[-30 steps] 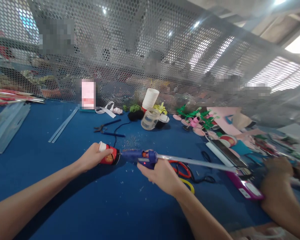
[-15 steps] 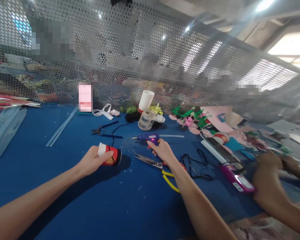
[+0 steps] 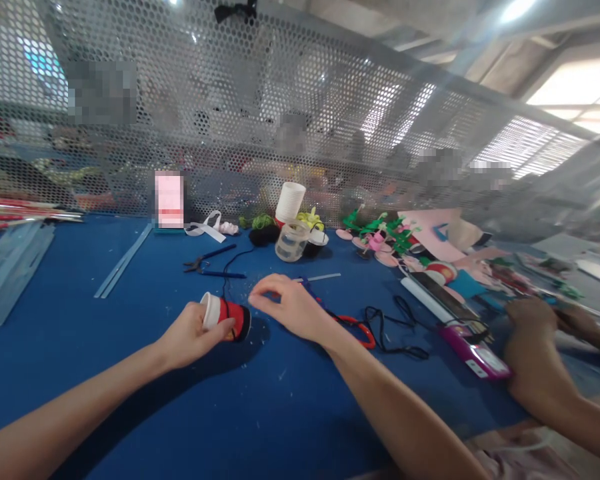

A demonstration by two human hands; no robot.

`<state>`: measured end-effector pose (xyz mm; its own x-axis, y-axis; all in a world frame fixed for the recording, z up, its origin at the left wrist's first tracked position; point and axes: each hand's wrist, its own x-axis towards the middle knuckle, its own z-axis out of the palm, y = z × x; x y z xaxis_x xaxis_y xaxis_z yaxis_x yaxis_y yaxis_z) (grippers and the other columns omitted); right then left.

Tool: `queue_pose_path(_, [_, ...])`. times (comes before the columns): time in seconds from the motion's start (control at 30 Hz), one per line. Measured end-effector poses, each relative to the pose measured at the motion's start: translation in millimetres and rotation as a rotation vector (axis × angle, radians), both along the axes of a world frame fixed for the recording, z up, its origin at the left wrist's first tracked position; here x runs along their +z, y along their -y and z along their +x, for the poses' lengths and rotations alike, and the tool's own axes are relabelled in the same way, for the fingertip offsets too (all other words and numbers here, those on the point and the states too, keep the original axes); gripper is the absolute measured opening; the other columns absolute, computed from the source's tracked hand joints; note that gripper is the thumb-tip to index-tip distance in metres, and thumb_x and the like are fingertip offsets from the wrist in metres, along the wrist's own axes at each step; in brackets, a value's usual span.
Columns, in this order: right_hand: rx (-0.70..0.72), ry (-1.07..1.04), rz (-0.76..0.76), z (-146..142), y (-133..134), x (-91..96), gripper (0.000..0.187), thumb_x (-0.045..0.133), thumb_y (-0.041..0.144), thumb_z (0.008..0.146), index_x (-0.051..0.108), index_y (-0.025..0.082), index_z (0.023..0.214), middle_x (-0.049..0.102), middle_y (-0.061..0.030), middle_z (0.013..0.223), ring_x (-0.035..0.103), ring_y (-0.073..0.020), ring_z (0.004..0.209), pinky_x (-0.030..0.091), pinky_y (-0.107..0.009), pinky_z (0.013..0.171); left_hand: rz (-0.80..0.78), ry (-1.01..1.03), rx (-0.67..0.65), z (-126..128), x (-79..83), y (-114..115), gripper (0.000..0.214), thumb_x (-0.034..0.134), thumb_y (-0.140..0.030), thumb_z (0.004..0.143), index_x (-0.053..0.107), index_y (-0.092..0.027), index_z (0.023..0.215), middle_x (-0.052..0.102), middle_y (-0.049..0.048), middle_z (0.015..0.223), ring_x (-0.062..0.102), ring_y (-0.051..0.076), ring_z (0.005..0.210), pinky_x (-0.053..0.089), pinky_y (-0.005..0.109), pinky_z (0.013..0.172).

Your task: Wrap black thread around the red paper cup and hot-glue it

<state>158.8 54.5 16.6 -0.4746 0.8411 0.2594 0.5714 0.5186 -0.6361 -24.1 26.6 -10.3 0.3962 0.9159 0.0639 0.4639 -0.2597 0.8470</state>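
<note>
My left hand [image 3: 193, 333] is wrapped round a white paper cup [image 3: 212, 309], tilted with its mouth to the left. Red and black yarn covers the cup's lower part, and a black strand [image 3: 225, 283] runs from it toward a dark yarn ball [image 3: 264, 234]. Just right of the cup hovers my right hand [image 3: 285, 303], its fingers curved and slightly apart, with nothing visible in them. Behind that hand a blue glue gun lies mostly hidden; its clear glue stick [image 3: 325, 276] sticks out. A red handle [image 3: 363, 330] shows beside my right forearm.
Blue-handled pliers [image 3: 210, 260], a clear plastic jar [image 3: 293, 241] and stacked paper cups [image 3: 291, 200] lie ahead. Green and pink craft pieces [image 3: 380, 237] are at right, near a purple device [image 3: 473, 350] and another person's arm [image 3: 540, 360]. A perforated metal screen [image 3: 230, 133] stands behind.
My right hand has let go of the glue gun and moved left to the cup. The cup has shifted slightly right in my left hand. The yellow-handled scissors are now hidden by my right arm.
</note>
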Motion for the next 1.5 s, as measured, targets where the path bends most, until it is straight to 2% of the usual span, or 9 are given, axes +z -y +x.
queue_pose_path(0.17, [0.0, -0.059, -0.036, -32, 5, -1.4, 0.006, 0.059, 0.02, 0.065, 0.055, 0.016, 0.066, 0.054, -0.0049, 0.082, 0.048, -0.015, 0.082, 0.037, -0.031, 0.077, 0.105, -0.084, -0.052, 0, 1.7, 1, 0.025, 0.043, -0.031, 0.074, 0.056, -0.014, 0.06, 0.051, -0.0018, 0.052, 0.043, 0.007, 0.046, 0.032, 0.016, 0.043])
queue_pose_path(0.37, [0.008, -0.095, -0.046, -38, 8, -10.5, 0.013, 0.052, 0.01, 0.068, 0.048, 0.016, 0.057, 0.051, -0.0045, 0.081, 0.046, -0.0146, 0.083, 0.036, -0.032, 0.078, 0.176, -0.175, -0.053, -2, 0.0, -1, 0.028, 0.042, -0.032, 0.074, 0.058, -0.012, 0.062, 0.052, -0.0006, 0.052, 0.043, 0.007, 0.045, 0.031, 0.017, 0.042])
queue_pose_path(0.43, [0.005, -0.111, -0.013, -37, 10, -9.3, 0.014, 0.049, 0.009, 0.069, 0.046, 0.016, 0.057, 0.051, -0.0041, 0.078, 0.046, -0.0141, 0.08, 0.036, -0.031, 0.077, 0.122, -0.136, -0.043, -1, 0.2, -1, 0.027, 0.043, -0.032, 0.073, 0.058, -0.012, 0.063, 0.054, 0.0001, 0.054, 0.045, 0.008, 0.047, 0.032, 0.018, 0.044])
queue_pose_path(0.53, [-0.049, -0.166, -0.017, -34, 12, -4.3, 0.008, 0.046, 0.013, 0.071, 0.046, 0.017, 0.064, 0.052, -0.0019, 0.071, 0.048, -0.0125, 0.07, 0.039, -0.028, 0.068, -0.077, 0.027, -0.003, 0, 2.8, -1, 0.025, 0.046, -0.033, 0.071, 0.056, -0.012, 0.062, 0.054, -0.0005, 0.055, 0.045, 0.008, 0.048, 0.034, 0.018, 0.046])
queue_pose_path(0.67, [-0.089, -0.32, -0.103, -28, 11, 3.0, 0.002, 0.048, 0.018, 0.071, 0.047, 0.017, 0.068, 0.053, 0.0013, 0.064, 0.049, -0.01, 0.059, 0.04, -0.024, 0.058, -0.268, 0.216, 0.112, 1, 7.4, -4, 0.029, 0.052, -0.035, 0.065, 0.044, -0.014, 0.047, 0.036, -0.0072, 0.041, 0.029, 0.004, 0.038, 0.022, 0.017, 0.038])
queue_pose_path(0.87, [-0.026, -0.479, -0.136, -20, 7, 8.3, 0.009, 0.049, 0.018, 0.071, 0.055, 0.017, 0.078, 0.058, 0.0006, 0.068, 0.053, -0.0098, 0.064, 0.042, -0.023, 0.062, -0.52, 0.412, 0.209, 3, 11.2, -6, 0.022, 0.059, -0.032, 0.057, 0.05, -0.013, 0.052, 0.049, -0.0044, 0.043, 0.038, 0.005, 0.038, 0.025, 0.017, 0.039])
queue_pose_path(0.97, [-0.05, -0.455, -0.117, -18, 5, 6.2, 0.01, 0.049, 0.018, 0.071, 0.059, 0.018, 0.075, 0.06, 0.0, 0.071, 0.053, -0.0096, 0.063, 0.042, -0.022, 0.06, -0.559, 0.435, 0.219, 2, 11.0, -6, 0.022, 0.059, -0.032, 0.057, 0.051, -0.012, 0.051, 0.05, -0.0038, 0.043, 0.04, 0.006, 0.038, 0.027, 0.018, 0.04])
queue_pose_path(1.17, [-0.085, -0.38, -0.034, -17, 1, 0.8, 0.014, 0.048, 0.015, 0.072, 0.061, 0.017, 0.075, 0.061, -0.0017, 0.075, 0.055, -0.0111, 0.067, 0.042, -0.023, 0.06, -0.502, 0.394, 0.203, 0, 8.1, -4, 0.016, 0.06, -0.024, 0.056, 0.05, -0.012, 0.05, 0.047, -0.0052, 0.04, 0.037, 0.005, 0.036, 0.024, 0.017, 0.039])
queue_pose_path(1.5, [-0.049, -0.371, 0.069, -14, 10, 12.1, 0.017, 0.045, 0.014, 0.075, 0.061, 0.019, 0.078, 0.059, -0.0013, 0.076, 0.054, -0.0106, 0.07, 0.042, -0.023, 0.064, -0.617, 0.472, 0.303, 4, 12.4, -6, 0.016, 0.059, -0.027, 0.059, 0.055, -0.012, 0.054, 0.057, -0.0008, 0.046, 0.048, 0.008, 0.04, 0.033, 0.018, 0.041])
